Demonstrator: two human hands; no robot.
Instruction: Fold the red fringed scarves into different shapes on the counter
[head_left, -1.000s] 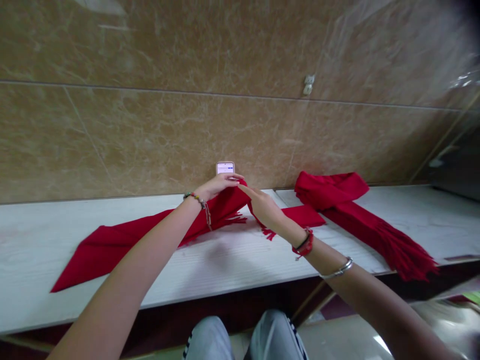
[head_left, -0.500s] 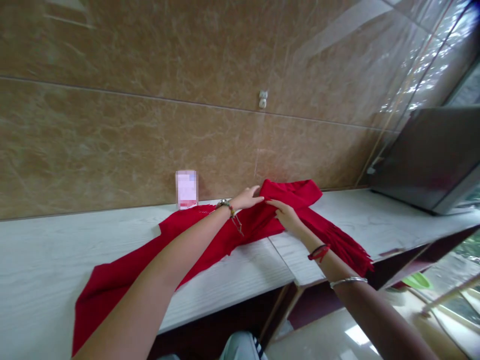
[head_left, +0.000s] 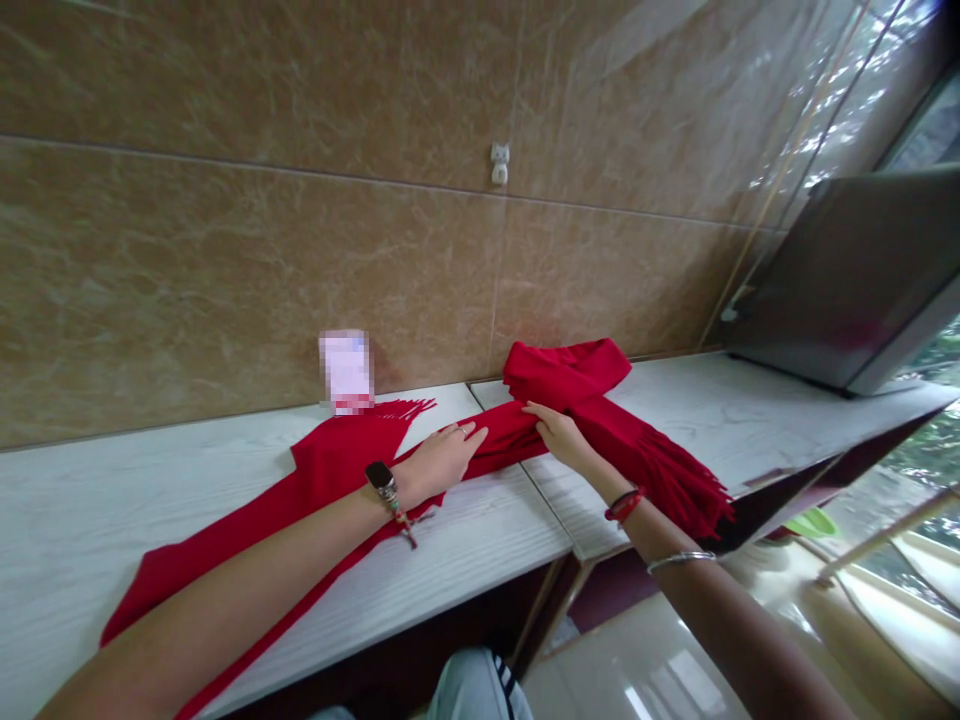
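A long red scarf (head_left: 330,455) with fringed ends lies bent and partly folded across the white countertop. My left hand (head_left: 442,462) rests on its narrow middle stretch, palm down with the fingers stretched out. Just to the right, my right hand (head_left: 561,437) has its fingers closed on the upper edge of that same stretch; its thumb is mostly hidden. Beyond the right hand, a folded loop of the scarf lies near the wall, and one fringed end points toward the counter's front edge.
A small blurred pinkish box (head_left: 347,372) stands against the brown tiled wall (head_left: 225,260) behind the scarf. A white cat-shaped hook (head_left: 500,164) is on the wall. At the right stands a dark grey appliance (head_left: 840,270). Open shelving lies under the white counter (head_left: 480,545).
My left hand has moved left and nearer along the scarf, away from the folded loop. My right hand has shifted slightly nearer. The scarf's middle stretch lies narrower, and the view has shifted a little.
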